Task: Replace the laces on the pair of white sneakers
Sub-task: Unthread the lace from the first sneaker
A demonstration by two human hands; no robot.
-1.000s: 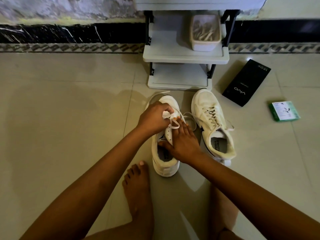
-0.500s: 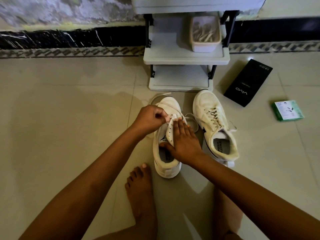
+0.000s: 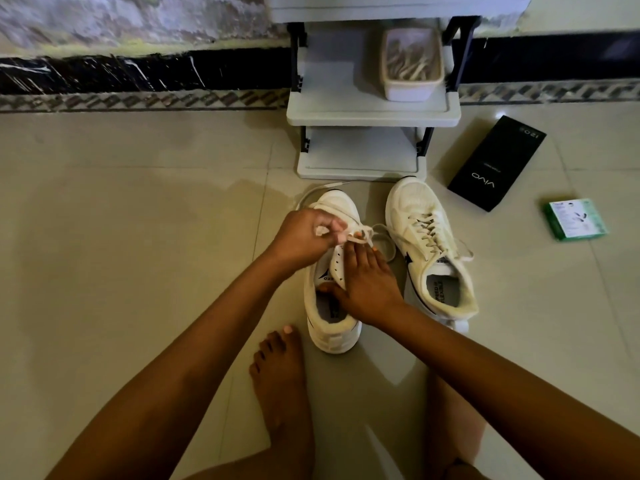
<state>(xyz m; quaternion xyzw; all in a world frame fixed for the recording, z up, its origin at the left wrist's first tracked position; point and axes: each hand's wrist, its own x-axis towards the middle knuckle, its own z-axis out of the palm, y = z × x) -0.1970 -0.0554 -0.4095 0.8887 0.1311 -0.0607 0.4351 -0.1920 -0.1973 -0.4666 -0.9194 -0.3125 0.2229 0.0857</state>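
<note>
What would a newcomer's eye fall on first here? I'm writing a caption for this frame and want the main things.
Centre frame, the left hand pinches a white lace over the near sneaker, while the right hand rests on its tongue area. Just to the right lies the second sneaker, laced. Behind them stands a small shelf, with a black box on the floor at right.

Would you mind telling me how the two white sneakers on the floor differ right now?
The left sneaker has most eyelets bare; the right sneaker is laced up its whole front. The left hand pinches the lace at the left sneaker and the right hand rests on it; the right sneaker lies untouched. Both are white with toes towards the shelf unit.
</note>
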